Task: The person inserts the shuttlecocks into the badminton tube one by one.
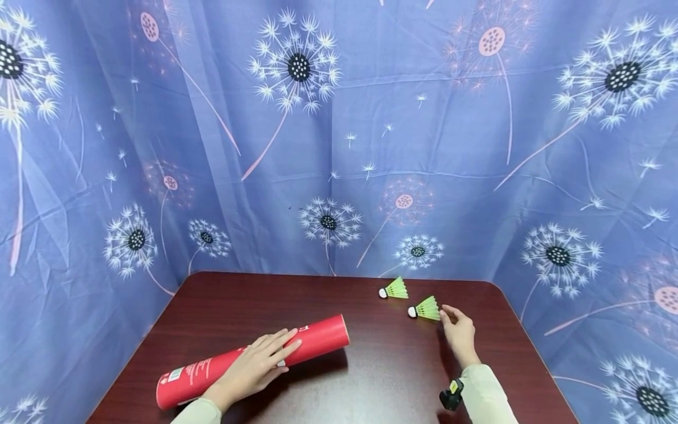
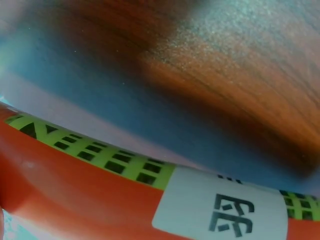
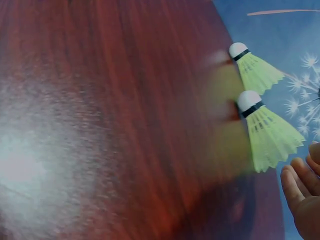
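Note:
A long red tube lies aslant on the table at the left. My left hand rests over its middle, fingers stretched along it and thumb on the near side. In the left wrist view the tube shows a green-and-black band and a white label; no fingers are clearly visible there. Two yellow-green shuttlecocks with white heads lie at the back right. My right hand is just right of the nearer shuttlecock, fingertips close to its skirt. In the right wrist view a small gap shows between fingers and skirt. The farther shuttlecock lies behind.
The dark brown table has rounded back corners. A blue curtain with dandelion prints hangs behind it and along both sides. A small black device sits at my right wrist.

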{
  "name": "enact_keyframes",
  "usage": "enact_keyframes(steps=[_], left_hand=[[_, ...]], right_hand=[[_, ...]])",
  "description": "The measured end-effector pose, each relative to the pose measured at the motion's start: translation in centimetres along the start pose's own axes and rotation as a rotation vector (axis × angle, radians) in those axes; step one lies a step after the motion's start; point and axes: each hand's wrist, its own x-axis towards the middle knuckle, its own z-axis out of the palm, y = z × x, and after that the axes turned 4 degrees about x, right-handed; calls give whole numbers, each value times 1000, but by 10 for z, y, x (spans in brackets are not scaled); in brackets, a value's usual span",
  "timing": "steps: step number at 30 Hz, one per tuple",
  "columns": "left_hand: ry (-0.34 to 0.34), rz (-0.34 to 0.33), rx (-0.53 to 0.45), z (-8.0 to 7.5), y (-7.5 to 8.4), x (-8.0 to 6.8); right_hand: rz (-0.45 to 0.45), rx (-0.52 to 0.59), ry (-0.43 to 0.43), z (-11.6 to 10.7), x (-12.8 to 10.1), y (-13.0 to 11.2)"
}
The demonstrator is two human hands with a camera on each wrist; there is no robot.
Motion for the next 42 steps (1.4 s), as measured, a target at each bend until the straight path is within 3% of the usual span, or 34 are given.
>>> enact_keyframes(steps=[9, 18, 42], left_hand=[[-6, -3, -3, 1, 0, 0], [-12, -4, -12, 1, 2, 0], [-7, -4, -4, -2, 2, 1]], right_hand=[[-41, -44, -21, 12, -9, 7], [-68, -66, 17, 16, -12, 9], [-20, 43, -36, 1, -21, -4]])
